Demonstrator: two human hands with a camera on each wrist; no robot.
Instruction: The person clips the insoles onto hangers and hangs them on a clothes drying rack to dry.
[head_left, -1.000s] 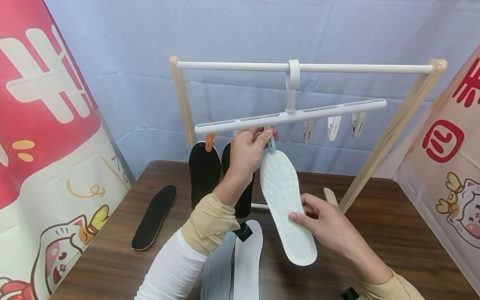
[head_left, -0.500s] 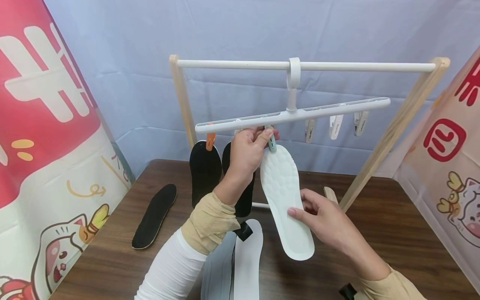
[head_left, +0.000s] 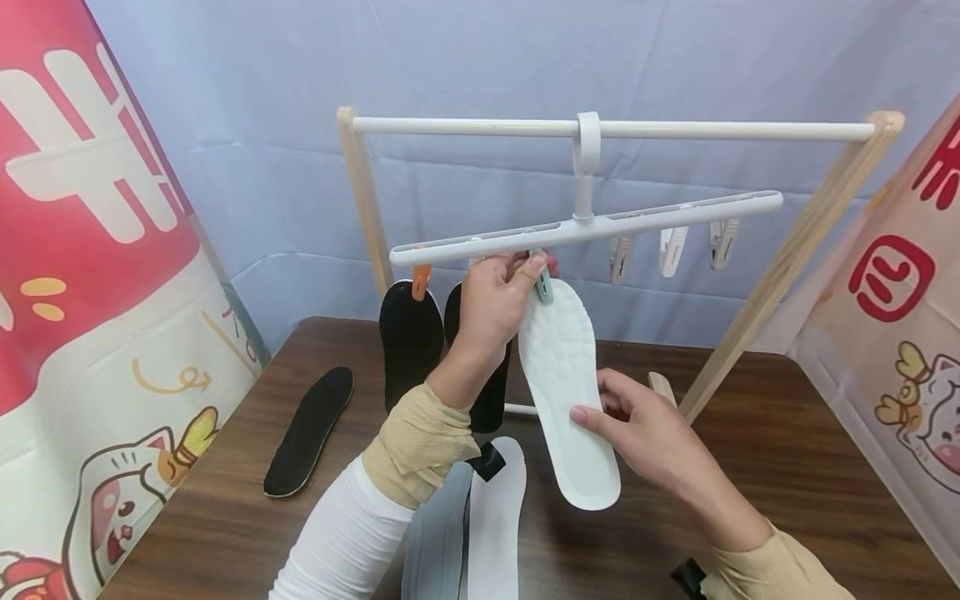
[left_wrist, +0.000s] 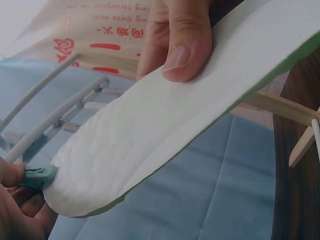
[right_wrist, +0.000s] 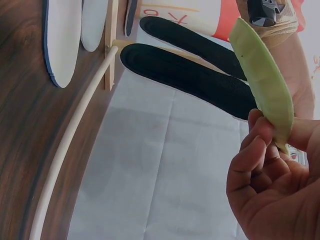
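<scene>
While the right grip (head_left: 648, 429) pinches the white insole (head_left: 562, 367) by its edge near the middle, with the thumb on the upper face and the fingers behind, the left grip (head_left: 493, 304) pinches the green clip (head_left: 543, 287). The relation which matters most is, in my judgement, between insole and clip. From the right grip the long axis rises upward and a little leftward, so that the broad end lies just beside the left grip, to its right; the narrow end points below the right grip. The left grip is nearer to the broad end. In the head view the clip overlaps this end, but whether it already bites, I cannot tell. Just above the left grip runs the tilted hanger (head_left: 675, 218); to its left hang black insoles (head_left: 411, 350). Well below it, a pale insole (head_left: 495, 533) lies on the surface (head_left: 787, 450).
</scene>
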